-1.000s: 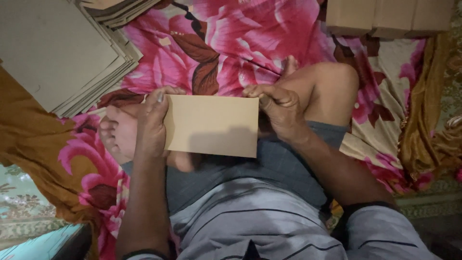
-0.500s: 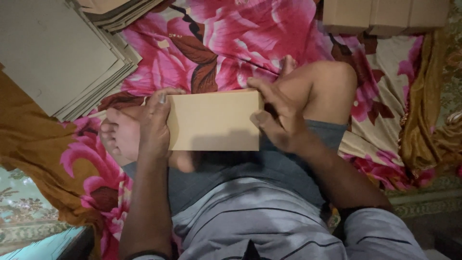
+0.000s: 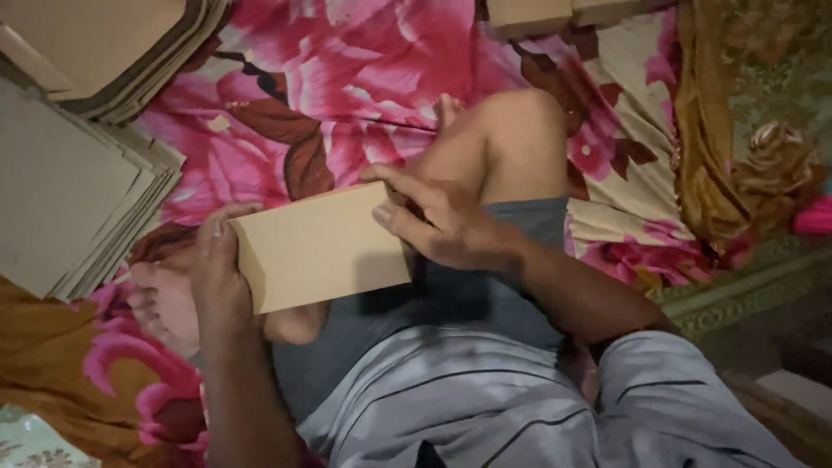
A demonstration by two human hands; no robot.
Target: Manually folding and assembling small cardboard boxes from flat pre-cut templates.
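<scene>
Two hands [image 3: 329, 251] (one envelope [image 3: 321, 247])

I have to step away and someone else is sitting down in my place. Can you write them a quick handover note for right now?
Left hand: grips the left end of the tan envelope.
Right hand: holds its right end, thumb on the face.
The envelope lies tilted across the lap, flat and closed as far as shows.
Flat card sheets are stacked at the left on the floral cloth; tan packs lie at the top edge.
Done: one envelope formed. Left: the stacked sheets.
</scene>
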